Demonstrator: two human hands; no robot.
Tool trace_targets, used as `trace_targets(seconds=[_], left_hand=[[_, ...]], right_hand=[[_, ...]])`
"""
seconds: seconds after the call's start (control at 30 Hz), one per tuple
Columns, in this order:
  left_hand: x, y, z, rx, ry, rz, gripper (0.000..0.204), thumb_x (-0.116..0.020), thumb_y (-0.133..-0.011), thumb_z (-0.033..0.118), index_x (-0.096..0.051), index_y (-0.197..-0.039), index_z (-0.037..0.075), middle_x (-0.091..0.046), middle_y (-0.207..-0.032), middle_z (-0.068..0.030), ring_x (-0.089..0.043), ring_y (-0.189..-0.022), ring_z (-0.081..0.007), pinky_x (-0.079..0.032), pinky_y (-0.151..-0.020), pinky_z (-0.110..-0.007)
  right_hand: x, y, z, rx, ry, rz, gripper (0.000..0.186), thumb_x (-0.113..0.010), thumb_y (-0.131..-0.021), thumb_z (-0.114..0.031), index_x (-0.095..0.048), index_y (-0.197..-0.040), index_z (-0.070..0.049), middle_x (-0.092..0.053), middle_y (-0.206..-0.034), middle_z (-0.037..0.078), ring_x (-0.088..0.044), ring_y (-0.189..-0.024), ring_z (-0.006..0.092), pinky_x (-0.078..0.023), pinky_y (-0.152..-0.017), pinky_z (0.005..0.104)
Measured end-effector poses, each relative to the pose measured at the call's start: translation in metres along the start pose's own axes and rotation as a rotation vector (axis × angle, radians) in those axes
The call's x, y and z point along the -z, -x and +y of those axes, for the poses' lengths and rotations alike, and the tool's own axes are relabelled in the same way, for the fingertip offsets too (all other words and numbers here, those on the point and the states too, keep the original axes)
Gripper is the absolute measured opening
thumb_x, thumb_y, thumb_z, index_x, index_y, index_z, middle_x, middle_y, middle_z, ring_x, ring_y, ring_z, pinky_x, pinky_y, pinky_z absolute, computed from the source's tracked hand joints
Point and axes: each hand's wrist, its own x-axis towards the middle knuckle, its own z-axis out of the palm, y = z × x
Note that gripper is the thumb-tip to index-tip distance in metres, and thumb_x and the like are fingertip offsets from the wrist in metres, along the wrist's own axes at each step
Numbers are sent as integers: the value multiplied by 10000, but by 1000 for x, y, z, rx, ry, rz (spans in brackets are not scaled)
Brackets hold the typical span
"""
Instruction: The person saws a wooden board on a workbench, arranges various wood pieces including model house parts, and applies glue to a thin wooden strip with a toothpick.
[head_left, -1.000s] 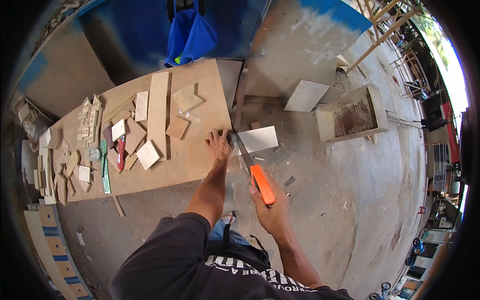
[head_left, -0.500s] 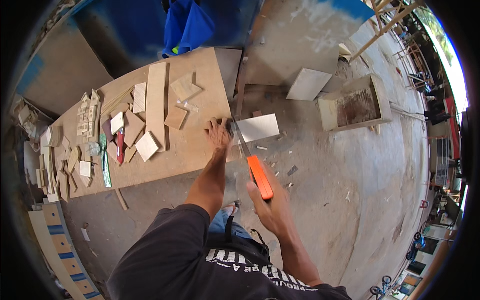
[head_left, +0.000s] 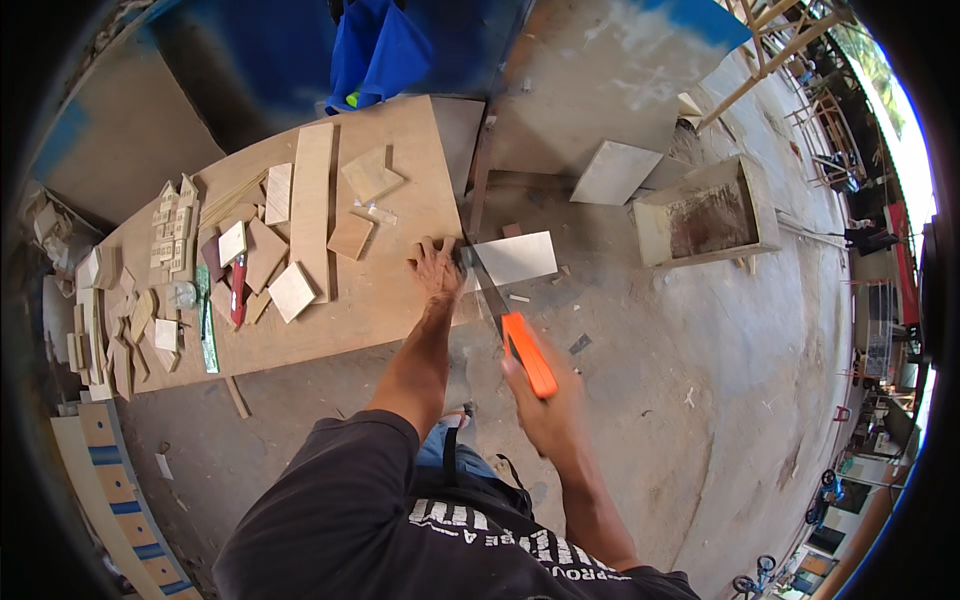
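Observation:
My right hand (head_left: 548, 410) is closed on the orange handle of a hand saw (head_left: 530, 356), blurred by motion. The saw's dark blade runs forward to the table edge, across a white board (head_left: 515, 255) that sticks out to the right of the edge. Just left of the blade, my left hand (head_left: 436, 272) rests palm down with bent, separated fingers on the plywood tabletop (head_left: 390, 310); what lies under its thumb side is unclear. Wood offcuts (head_left: 292, 290), a long plank (head_left: 315, 200) and a small model house facade (head_left: 172, 235) lie leftward on the table.
A blue cloth bag (head_left: 370, 50) hangs beyond the table against painted panels. Rightward on the concrete floor (head_left: 680, 400) are a worn open box (head_left: 705, 210) and a leaning board (head_left: 615, 170). Bamboo poles stand at upper right, bicycles (head_left: 755, 575) at lower right, a striped panel (head_left: 120, 500) at lower left.
The saw and my right hand have shifted slightly along the blade's line, while my left hand stays at the table edge. The whole scene sits a little higher in view than a second ago.

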Motion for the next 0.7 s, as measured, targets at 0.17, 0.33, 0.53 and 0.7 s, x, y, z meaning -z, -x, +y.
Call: trace_targets(seconds=[0.17, 0.33, 0.53, 0.7], left_hand=[[1, 1, 3, -74, -14, 45, 307, -662, -771, 228, -652, -1077, 246, -524, -1050, -64, -492, -1060, -279, -371, -848, -443], [0, -3, 9, -113, 14, 91, 275, -646, -791, 245, -641, -1065, 236, -521, -1063, -65, -483, -1065, -278, -365, -841, -442], [1, 1, 0, -26, 2, 41, 241, -625, -829, 251, -639, -1069, 240, -520, -1069, -74, -481, -1062, -282, -360, -841, -462], [4, 0, 6, 10, 21, -60, 261, -628, -811, 228, -643, -1069, 262, -514, -1103, -68, -472, -1107, -280, -360, -885, -471]], right_hand=[[-25, -35, 32, 10, -51, -11, 478, -618, -973, -279, -544, -1344, 12, -642, -1189, 287, -639, -1115, 409, -495, -935, 407], [-67, -83, 66, 24, -68, 87, 461, -629, -969, -267, -554, -1328, 11, -669, -1109, 272, -674, -1021, 377, -510, -862, 399], [-11, 0, 8, 21, 17, -6, 450, -621, -966, -219, -554, -1338, 27, -624, -1291, 237, -602, -1222, 320, -444, -1017, 354], [-29, -27, 36, 20, -25, -14, 482, -613, -967, -259, -533, -1365, 0, -617, -1228, 297, -599, -1165, 424, -485, -948, 416]])
